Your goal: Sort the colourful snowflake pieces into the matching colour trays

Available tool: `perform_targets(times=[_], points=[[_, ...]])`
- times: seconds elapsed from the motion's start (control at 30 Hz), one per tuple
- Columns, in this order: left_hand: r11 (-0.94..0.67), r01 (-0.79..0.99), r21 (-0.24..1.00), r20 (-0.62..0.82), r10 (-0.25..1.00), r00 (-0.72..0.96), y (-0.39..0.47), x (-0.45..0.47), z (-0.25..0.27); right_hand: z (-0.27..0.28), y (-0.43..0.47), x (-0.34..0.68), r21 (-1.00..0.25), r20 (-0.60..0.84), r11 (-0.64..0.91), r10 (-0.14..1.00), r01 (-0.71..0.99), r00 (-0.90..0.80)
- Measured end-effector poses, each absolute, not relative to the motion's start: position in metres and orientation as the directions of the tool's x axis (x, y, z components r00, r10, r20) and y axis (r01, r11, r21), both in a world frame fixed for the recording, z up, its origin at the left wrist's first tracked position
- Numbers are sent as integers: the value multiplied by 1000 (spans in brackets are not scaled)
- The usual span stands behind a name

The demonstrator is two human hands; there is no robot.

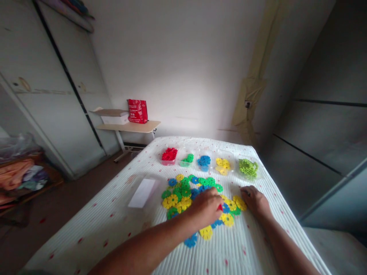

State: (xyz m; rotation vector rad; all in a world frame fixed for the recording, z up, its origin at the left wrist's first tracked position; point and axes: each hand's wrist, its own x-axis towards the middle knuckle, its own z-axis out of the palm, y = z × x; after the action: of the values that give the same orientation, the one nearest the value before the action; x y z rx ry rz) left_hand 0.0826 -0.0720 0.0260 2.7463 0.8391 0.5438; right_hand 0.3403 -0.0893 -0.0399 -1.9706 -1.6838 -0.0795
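My left hand [208, 206] reaches across a loose pile of flower-shaped plastic discs in yellow, green and blue. Its fingers are curled, and a small red plastic piece [220, 207] shows at their edge; the palm hides the rest of it. Just right of the pile rests my right hand [258, 202], fingers bent in and closed. A small dark spot shows at its fingers, too blurred to name. A yellow disc [239, 203] lies close to those fingertips. Among the others are a green disc [166, 194] and a blue disc [190, 240].
Behind the pile stand clear tubs with red pieces [169, 154], green discs [188, 158], blue discs [203, 160], yellow discs [223, 164] and light green pieces [248, 168]. A white paper [142, 193] lies left. A side table [137, 127] bears a red bag [137, 111].
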Motion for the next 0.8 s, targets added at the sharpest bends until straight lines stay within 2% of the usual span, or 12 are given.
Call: perform_targets(times=[0.1,0.17,0.37,0.57,0.8], points=[[-704,609,365,295,708,642,-29,47,45,-42,-89,341,-359,379,-59,903,931,203],[-541,751,379,298,840,454,10,19,60,-42,-89,342,-361,382,-48,903,931,195],[-262,873,411,330,936,126,132,-44,88,-42,-89,342,-375,370,-49,907,926,198],[-156,896,416,272,961,42,194,-48,75,-47,-87,345,-372,388,-41,901,927,195],[-52,925,378,193,981,-24,197,-56,56,-48,-88,345,-394,377,-51,901,918,212]])
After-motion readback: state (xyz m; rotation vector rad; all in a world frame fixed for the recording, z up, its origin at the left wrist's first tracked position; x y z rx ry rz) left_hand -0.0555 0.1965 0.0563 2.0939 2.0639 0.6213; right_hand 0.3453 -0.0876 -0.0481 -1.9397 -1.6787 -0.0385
